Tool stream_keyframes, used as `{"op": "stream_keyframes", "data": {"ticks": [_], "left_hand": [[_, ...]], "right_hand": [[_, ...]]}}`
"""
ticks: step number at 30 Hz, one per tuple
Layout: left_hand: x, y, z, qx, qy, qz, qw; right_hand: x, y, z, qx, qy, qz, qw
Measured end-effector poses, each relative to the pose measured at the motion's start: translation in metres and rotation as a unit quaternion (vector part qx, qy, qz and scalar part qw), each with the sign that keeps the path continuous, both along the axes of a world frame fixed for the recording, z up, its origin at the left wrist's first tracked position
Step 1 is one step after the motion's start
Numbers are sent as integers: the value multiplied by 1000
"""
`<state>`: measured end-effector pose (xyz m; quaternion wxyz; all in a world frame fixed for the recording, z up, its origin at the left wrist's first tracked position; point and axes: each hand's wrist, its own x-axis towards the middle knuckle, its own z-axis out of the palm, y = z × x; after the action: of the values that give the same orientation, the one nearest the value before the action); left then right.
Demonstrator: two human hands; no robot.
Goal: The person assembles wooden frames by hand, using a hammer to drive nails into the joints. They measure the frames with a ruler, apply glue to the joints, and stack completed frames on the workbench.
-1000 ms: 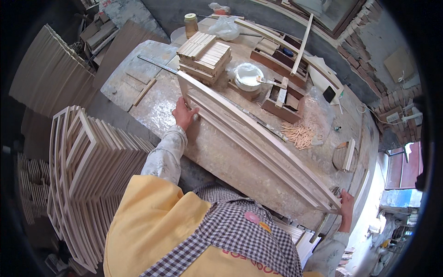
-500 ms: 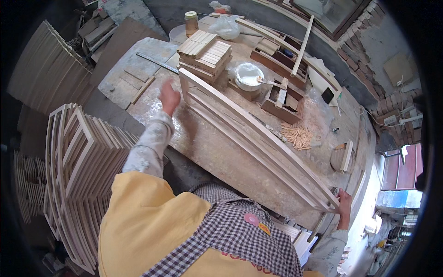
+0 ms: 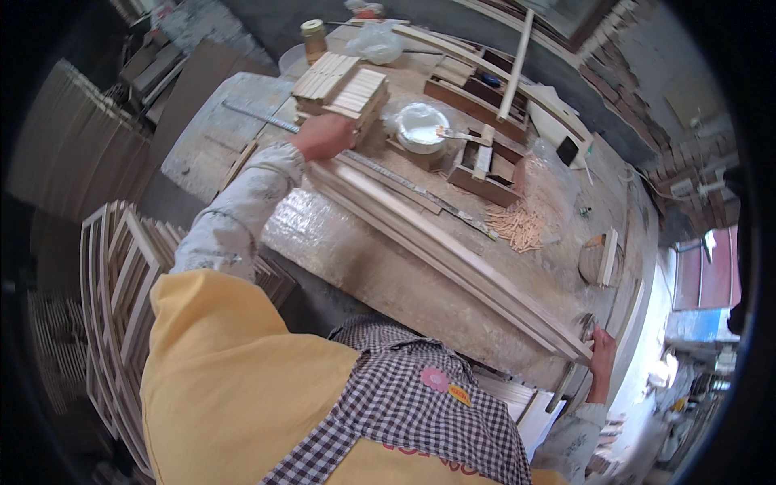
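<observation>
A long, narrow wooden frame [image 3: 453, 257] of pale rails lies diagonally across the workbench [image 3: 380, 295]. At its far left end is my left hand [image 3: 325, 136], closed, with its fingertips hidden; it appears to grip the frame there. My right hand [image 3: 602, 352] is closed on the frame's near right end. Just beyond my left hand stands a stack of short wooden pieces [image 3: 343, 87]. A metal ruler [image 3: 420, 194] runs along the bench behind the frame.
Behind the frame are a white tub [image 3: 422, 129] with a brush across it, wooden boxes [image 3: 485, 178], a pile of wooden pegs [image 3: 521, 226] and a lidded jar [image 3: 314, 40]. Many assembled frames [image 3: 109, 307] stand stacked at my left.
My left hand has moved right to the frame's far end, from beside it. The frame has tilted, and its rails look closer together. My right hand stays at the near end.
</observation>
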<state>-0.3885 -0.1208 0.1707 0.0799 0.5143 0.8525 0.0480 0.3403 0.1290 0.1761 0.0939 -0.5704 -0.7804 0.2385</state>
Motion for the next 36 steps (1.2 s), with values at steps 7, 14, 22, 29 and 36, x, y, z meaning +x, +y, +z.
{"op": "stream_keyframes", "data": {"ticks": [7,14,22,29,36], "left_hand": [[17,73,-37,-200,-112,-281,932],[28,77,-134,-173,-9,-295,940],[18,78,-134,-110,34,-350,930],[49,93,-50,-113,-247,-144,951],[206,64,65,158,-190,-383,890]], "right_hand": [[18,-54,-1,7,16,-46,999],[9,-76,-3,59,1,-64,996],[13,-87,-1,79,-44,-63,994],[6,-74,-5,115,-57,-51,990],[-45,-47,6,117,-115,-25,986]]}}
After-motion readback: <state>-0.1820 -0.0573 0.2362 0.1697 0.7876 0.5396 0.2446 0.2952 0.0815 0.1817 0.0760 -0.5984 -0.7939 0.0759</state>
